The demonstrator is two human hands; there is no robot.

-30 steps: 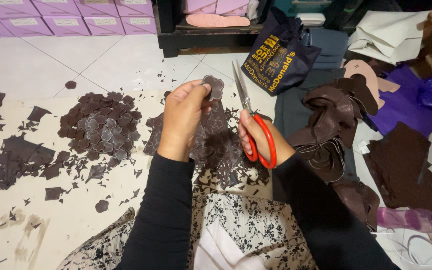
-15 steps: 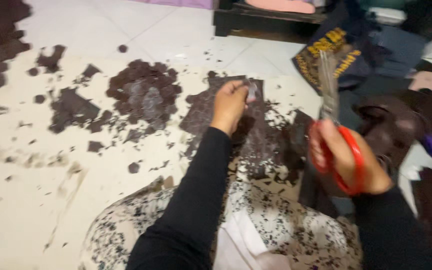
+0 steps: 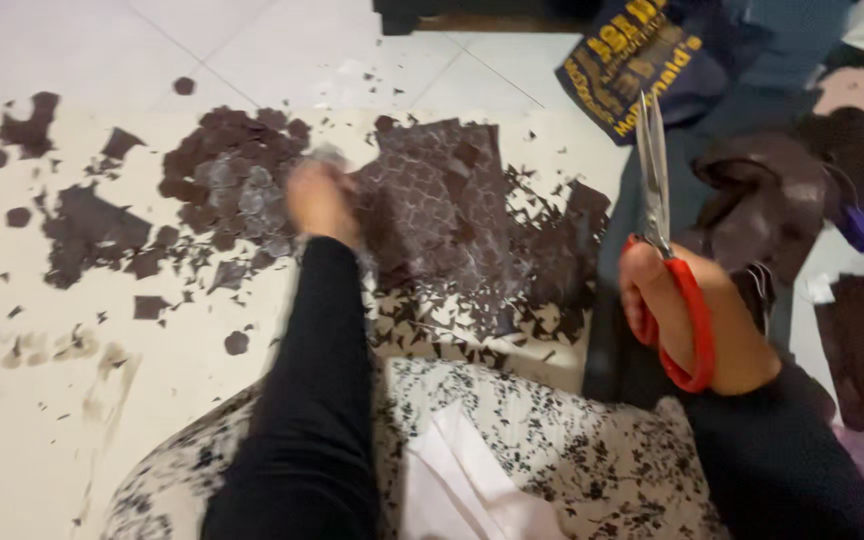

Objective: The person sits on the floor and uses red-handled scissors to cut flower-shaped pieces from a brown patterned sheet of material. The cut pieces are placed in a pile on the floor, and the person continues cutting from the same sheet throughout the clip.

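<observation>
Right hand fingers clamp the red-handled scissors, blades up, shut. Left hand is blurred, fingers' state unclear, over the pile of brown cut circles beside the marked brown sheet on the floor

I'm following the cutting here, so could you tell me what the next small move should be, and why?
Probably bring the left hand back to the marked brown sheet: it is over the pile of cut pieces, while the right hand holds the red-handled scissors upright, blades together, off the sheet.
</observation>
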